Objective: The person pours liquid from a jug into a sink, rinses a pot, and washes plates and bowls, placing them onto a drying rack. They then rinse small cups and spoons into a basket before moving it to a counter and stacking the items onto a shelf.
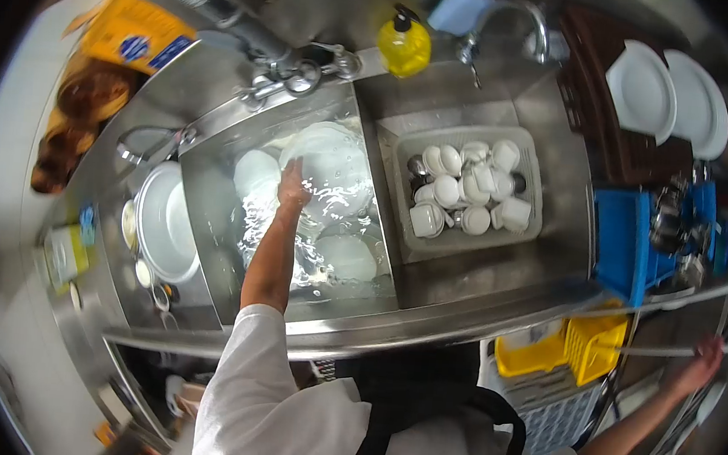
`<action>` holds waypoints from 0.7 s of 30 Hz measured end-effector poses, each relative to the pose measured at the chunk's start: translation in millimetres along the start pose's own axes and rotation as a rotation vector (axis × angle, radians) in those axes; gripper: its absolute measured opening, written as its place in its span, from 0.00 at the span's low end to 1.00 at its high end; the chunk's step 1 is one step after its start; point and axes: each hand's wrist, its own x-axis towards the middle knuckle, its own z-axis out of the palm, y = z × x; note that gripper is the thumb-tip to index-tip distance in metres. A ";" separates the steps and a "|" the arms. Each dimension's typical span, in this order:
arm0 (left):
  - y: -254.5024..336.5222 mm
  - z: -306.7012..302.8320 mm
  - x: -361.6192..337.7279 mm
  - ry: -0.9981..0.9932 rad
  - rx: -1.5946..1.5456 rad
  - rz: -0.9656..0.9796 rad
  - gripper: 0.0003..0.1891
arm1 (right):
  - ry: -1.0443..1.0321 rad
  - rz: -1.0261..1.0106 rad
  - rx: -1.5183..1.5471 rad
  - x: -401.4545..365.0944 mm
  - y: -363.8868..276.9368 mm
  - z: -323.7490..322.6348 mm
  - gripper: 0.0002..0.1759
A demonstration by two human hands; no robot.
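Note:
My left hand [295, 186] reaches into the water of the left sink basin [210, 232], its fingers stretched out over submerged plates. A large white plate [335, 161] lies under the water beside it, with a smaller round dish [257, 173] to the left. Another plate [346, 258] rests nearer the front. Ripples and glare blur the fingertips. Far out at the right, my right hand [699, 367] is closed at a pale rail-like edge [654, 350] by the rack. What its fingers hold, if anything, I cannot make out.
A grey basket [403, 222] of white cups stands in the right basin. Yellow soap bottle [404, 44] and faucet [303, 77] sit behind. White basin [159, 220] is at left; plates [644, 91], blue bin [624, 239] and yellow baskets [590, 348] are at right.

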 end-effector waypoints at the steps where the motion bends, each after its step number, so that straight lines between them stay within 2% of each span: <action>1: 4.8 4.1 16.3 0.045 0.133 0.109 0.39 | -0.112 0.028 -0.075 -57.4 -46.3 36.4 0.26; 2: -24.7 47.8 50.7 0.107 -0.205 0.240 0.39 | -0.286 0.048 -0.161 -109.6 -76.8 61.9 0.25; 3: -51.3 87.9 82.9 0.127 -0.528 0.394 0.39 | -0.381 -0.012 0.038 -162.4 -56.8 74.9 0.23; 4: -52.3 94.0 90.0 0.122 -0.346 0.408 0.38 | -0.509 -0.043 -0.211 -199.7 -114.3 98.6 0.23; 5: -51.8 99.0 89.0 0.118 -0.166 0.420 0.38 | -0.644 -0.157 -0.385 -229.0 -124.2 96.2 0.23; 7: -42.8 81.2 104.6 0.172 0.205 0.435 0.37 | -0.768 -0.257 -0.548 -267.6 -120.4 92.4 0.23; 8: -35.7 63.1 117.7 0.217 0.398 0.441 0.37 | -0.745 0.041 -0.454 -283.8 -118.0 81.6 0.23; 9: -19.6 40.8 118.7 0.209 0.406 0.469 0.37 | -0.717 0.339 -0.358 -300.6 -114.1 67.5 0.23; 10: 4.8 15.6 110.4 0.003 0.447 0.322 0.37 | -0.610 0.471 -0.306 -313.3 -107.9 58.3 0.23; 11: 12.9 9.8 107.6 -0.194 0.482 0.162 0.37 | -0.607 0.482 -0.312 -323.3 -99.2 50.0 0.23; 12: -41.3 54.7 135.9 -0.114 0.326 0.355 0.32 | -0.567 0.605 -0.236 -332.1 -89.3 43.5 0.22; 13: -56.7 66.7 145.6 -0.168 0.269 0.371 0.30 | -0.522 0.724 -0.157 -340.7 -82.3 40.9 0.22; 17: -56.3 85.6 138.9 -0.415 0.274 0.384 0.22 | -0.596 0.618 -0.190 -365.5 -83.7 61.0 0.22; 19: -65.3 101.4 131.2 -0.462 0.386 0.448 0.18 | -0.640 0.532 -0.175 -371.4 -94.1 75.0 0.22; 21: -82.1 120.2 124.7 -0.455 0.559 0.548 0.15 | -0.672 0.575 -0.225 -374.8 -99.0 70.1 0.22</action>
